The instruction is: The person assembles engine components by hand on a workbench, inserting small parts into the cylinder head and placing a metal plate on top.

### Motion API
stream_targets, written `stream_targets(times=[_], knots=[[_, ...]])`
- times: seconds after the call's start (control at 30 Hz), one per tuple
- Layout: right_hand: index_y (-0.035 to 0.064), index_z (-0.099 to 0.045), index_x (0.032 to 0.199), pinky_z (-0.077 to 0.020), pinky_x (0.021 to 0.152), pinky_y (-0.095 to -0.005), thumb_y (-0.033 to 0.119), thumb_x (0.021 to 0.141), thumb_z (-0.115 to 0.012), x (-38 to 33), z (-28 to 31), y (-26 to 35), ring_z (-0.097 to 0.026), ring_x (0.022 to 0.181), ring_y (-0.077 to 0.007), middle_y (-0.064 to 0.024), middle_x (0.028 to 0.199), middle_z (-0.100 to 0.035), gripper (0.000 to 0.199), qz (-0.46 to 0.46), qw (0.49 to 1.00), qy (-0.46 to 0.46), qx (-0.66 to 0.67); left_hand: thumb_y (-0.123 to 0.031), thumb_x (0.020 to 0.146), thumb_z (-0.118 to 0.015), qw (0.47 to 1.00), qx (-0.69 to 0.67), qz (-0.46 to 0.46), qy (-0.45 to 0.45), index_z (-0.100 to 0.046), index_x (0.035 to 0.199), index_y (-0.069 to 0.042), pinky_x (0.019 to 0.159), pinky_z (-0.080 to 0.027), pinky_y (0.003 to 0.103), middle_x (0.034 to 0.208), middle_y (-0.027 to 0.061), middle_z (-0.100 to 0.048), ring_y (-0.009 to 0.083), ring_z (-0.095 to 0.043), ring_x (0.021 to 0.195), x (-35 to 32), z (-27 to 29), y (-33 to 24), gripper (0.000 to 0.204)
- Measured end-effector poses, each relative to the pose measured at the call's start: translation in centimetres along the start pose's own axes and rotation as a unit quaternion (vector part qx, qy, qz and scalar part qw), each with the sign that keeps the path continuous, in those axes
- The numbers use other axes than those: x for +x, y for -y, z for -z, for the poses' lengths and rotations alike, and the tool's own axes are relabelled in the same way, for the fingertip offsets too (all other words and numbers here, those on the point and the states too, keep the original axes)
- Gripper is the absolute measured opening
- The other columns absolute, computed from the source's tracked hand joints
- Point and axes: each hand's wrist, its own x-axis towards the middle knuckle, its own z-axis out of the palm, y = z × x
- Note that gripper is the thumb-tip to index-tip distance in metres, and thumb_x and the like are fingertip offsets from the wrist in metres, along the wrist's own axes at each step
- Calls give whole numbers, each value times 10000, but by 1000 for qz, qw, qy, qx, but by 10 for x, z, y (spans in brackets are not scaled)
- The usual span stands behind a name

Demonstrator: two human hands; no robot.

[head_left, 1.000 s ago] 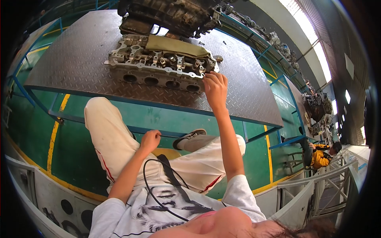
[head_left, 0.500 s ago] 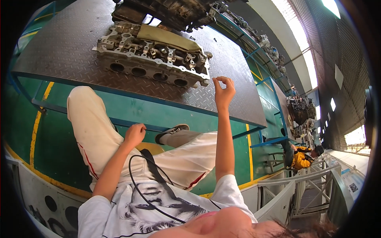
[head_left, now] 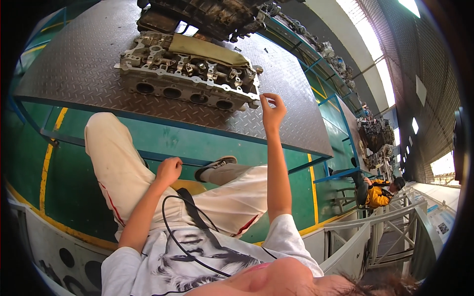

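A grey metal cylinder head [head_left: 187, 81] lies on a table topped with tread plate. Round ports line its near side, and valve-train parts show along its top. Against its right end is my right hand [head_left: 273, 112], thumb and forefinger brought together at the corner; anything between the fingertips is too small to make out. My left hand [head_left: 169, 170] hangs low over my lap, its fingers curled in, and nothing shows in it. An olive-green flat strip, perhaps cloth [head_left: 207, 50], lies along the far side of the cylinder head.
Behind the cylinder head stands a dark, greasy engine block [head_left: 207, 17]. The tread-plate table [head_left: 74, 59] has a blue frame. Small dark pieces lie on its far right part. More engines [head_left: 375, 135] stand on another bench, where a person in a yellow jacket [head_left: 377, 195] sits.
My right hand has shifted slightly left, bringing its fingertips to the cylinder head's right corner. My left hand has stayed over my lap. The view has tilted a little.
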Motion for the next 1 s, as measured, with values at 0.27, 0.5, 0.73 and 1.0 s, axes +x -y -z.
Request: stream_targets(times=[0.27,0.5,0.73,1.0], knots=[[-9,-664,873,-458,676,-244,128,872,-659,-143,-35,43,-568,720,-96,-46,817,-662,137,-177,968,74,161,-79,789,-594,999,-42,19,17,-670,907,5,669,-517,362,835,182,-678,312,-665,757,-1,2,-4,164],[-14,-638,905,-481,630,-246,196,930,-607,-241,-99,65,-592,761,-98,-48,847,-654,214,-360,858,164,327,-72,787,-626,993,-106,51,-3,-636,1010,16,653,-511,334,809,161,-684,266,-678,740,0,-10,7,241],[-4,-635,902,-489,612,-264,251,938,-584,-266,-112,47,-602,753,-118,-53,847,-653,263,-490,767,220,353,-99,746,-672,994,-102,9,-33,-628,1027,-42,603,-492,332,832,100,-609,236,-610,650,-1,1,-20,290],[56,-637,949,-472,674,-264,261,926,-588,-257,-102,52,-587,828,-109,-11,911,-637,212,-557,653,317,403,-96,757,-700,992,-123,-26,-26,-642,1015,-2,649,-496,289,895,85,-621,149,-604,720,5,-4,3,281]])
